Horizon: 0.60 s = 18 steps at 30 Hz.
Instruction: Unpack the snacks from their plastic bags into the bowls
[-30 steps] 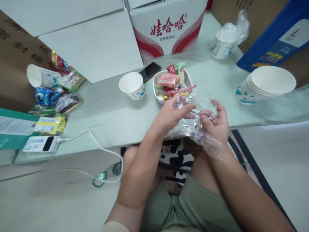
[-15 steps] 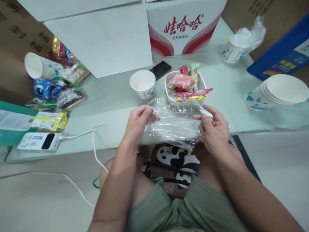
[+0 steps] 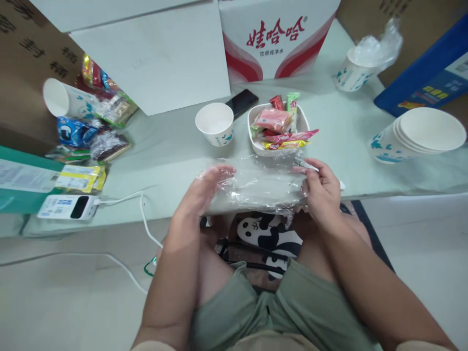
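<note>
A crinkled sheet of clear plastic film (image 3: 259,183) stretches between my two hands above the table's front edge. My left hand (image 3: 210,187) lies against its left side, fingers extended and partly covered by the film. At the right side, my right hand (image 3: 321,187) pinches the film between thumb and fingers. Just beyond the film stands a white square bowl (image 3: 253,139) heaped with wrapped snacks (image 3: 276,122), among them a pink and a yellow packet. To the bowl's left is a white paper cup (image 3: 215,126) with a blue print, standing upright.
A black phone (image 3: 243,102) lies behind the cup. White cartons (image 3: 272,44) line the back. Stacked paper cups (image 3: 413,136) lean at right, near another cup (image 3: 353,73) stuffed with plastic. Snacks (image 3: 76,131) and a white power bank (image 3: 68,207) with a cable (image 3: 146,226) occupy the left.
My left hand has shifted left and its fingers have straightened from a pinch, with the film now spread over them. My right hand keeps its pinch. The view has tilted slightly.
</note>
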Available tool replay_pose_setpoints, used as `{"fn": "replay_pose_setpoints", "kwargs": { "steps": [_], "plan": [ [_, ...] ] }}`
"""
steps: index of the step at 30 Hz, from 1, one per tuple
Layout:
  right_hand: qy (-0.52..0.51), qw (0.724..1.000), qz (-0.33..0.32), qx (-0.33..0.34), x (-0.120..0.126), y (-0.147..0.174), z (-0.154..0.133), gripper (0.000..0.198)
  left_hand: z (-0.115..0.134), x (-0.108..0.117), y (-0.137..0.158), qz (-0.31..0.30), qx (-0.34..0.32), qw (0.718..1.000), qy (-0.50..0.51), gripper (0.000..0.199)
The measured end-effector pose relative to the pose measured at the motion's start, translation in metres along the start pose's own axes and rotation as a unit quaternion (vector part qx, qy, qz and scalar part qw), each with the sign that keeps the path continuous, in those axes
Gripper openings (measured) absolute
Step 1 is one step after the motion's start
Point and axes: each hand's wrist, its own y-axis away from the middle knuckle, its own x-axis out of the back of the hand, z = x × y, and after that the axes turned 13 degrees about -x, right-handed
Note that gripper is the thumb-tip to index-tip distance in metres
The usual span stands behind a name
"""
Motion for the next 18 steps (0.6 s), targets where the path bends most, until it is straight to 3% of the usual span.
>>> {"fn": "replay_pose_setpoints", "kwargs": {
  "steps": [2,7,14,16,18],
  "plan": [
    [-0.023,0.999,0.023,-0.023,-0.001,-0.004,-0.002,0.029,-0.002,-0.004,-0.001,-0.037,0.020,0.998,-0.050,0.043],
    [-0.025,0.999,0.023,-0.037,0.006,-0.007,-0.003,0.030,-0.005,-0.006,-0.004,0.042,0.037,0.993,-0.102,0.025],
    [0.028,0.999,0.041,-0.012,0.016,-0.007,-0.004,0.031,0.005,0.006,-0.004,-0.012,0.063,0.991,-0.118,0.033],
    [0.075,0.993,0.087,0.030,0.019,-0.004,-0.010,0.030,0.006,0.005,-0.005,-0.007,0.063,0.993,-0.100,0.034],
    [0.118,0.969,0.170,0.136,0.022,0.005,-0.017,0.027,0.004,0.002,-0.006,0.008,0.055,0.995,-0.082,0.032]
  ]
}}
